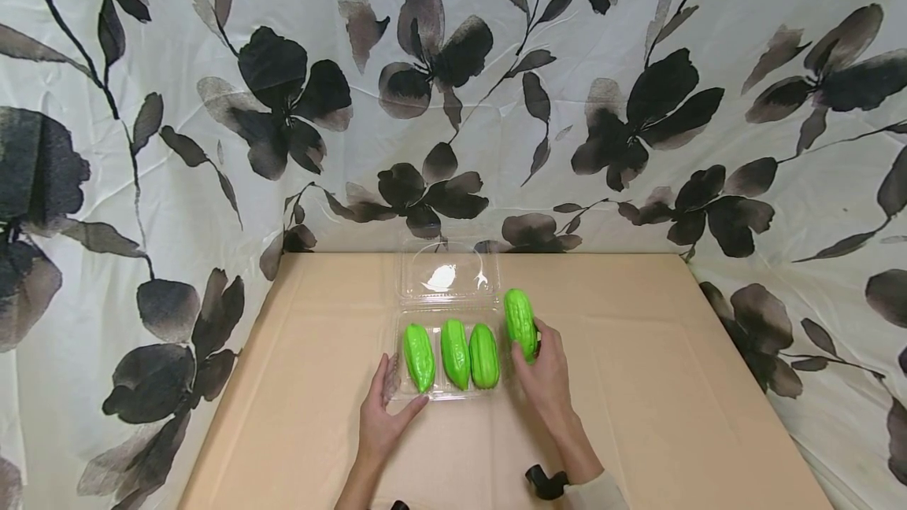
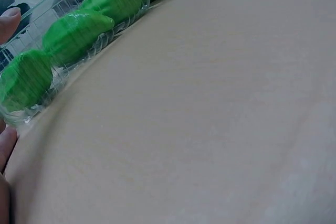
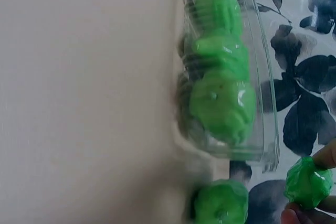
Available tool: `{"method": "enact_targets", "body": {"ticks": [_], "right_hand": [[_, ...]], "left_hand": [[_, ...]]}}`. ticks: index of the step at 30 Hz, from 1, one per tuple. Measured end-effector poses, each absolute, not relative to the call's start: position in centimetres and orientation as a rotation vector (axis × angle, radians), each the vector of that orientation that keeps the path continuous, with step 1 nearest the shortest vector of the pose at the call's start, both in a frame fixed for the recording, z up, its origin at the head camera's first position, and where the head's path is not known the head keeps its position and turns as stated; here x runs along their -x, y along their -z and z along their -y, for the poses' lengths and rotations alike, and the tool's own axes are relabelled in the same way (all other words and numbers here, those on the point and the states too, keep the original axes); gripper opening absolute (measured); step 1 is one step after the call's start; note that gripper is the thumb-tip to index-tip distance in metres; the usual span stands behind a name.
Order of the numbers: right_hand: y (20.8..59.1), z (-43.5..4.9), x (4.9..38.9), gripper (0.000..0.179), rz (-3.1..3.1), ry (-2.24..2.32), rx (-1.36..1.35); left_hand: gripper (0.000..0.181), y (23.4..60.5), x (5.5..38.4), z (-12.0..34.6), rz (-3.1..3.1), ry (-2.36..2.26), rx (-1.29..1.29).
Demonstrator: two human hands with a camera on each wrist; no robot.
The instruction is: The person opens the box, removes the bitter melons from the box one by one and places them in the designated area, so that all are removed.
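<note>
The left hand (image 1: 381, 420), fingers spread, should steady the clear plastic clamshell (image 1: 434, 337) while the right hand (image 1: 547, 376), pinching an oblong, ridged green vegetable (image 1: 520, 317), avoids bumping it.

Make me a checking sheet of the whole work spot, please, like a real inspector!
Surface: light tan table.
Job's things: clear box, its lid open at the far side; three green vegetables inside. The right wrist view shows another vegetable just outside.
Clutter: nothing seen.
Left hand: touches the box's near left corner.
Right hand: holds one vegetable right of the box; black piece near that wrist, by a pale sleeve.
Cables: nothing seen.
Surroundings: flowery cloth behind and beside the table.
</note>
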State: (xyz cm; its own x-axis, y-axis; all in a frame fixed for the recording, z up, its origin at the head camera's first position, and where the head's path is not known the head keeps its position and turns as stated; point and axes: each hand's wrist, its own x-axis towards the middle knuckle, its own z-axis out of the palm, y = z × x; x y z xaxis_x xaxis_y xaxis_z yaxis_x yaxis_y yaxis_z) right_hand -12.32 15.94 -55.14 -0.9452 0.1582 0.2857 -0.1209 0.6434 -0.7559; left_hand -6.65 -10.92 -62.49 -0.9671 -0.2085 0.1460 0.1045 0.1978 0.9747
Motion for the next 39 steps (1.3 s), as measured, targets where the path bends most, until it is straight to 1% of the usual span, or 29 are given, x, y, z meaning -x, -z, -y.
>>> {"method": "enact_targets", "body": {"ticks": [6, 7, 21, 39], "right_hand": [[55.3, -17.0, 12.6, 0.058, 2.567, -1.193, 0.089], [55.3, -17.1, 12.6, 0.058, 2.571, -1.191, 0.102], [56.5, -19.4, 13.3, 0.059, 2.618, -1.163, 0.203], [57.5, -20.7, 13.5, 0.059, 2.670, -1.167, 0.266]], "left_hand": [[0.104, 62.5, 6.6, 10.9, 2.247, 1.829, -0.111], [0.105, 63.0, 6.7, 11.0, 2.249, 1.828, -0.112], [0.103, 62.6, 6.7, 11.1, 2.241, 1.845, -0.106], [0.103, 62.5, 6.7, 11.1, 2.236, 1.854, -0.104]]}}
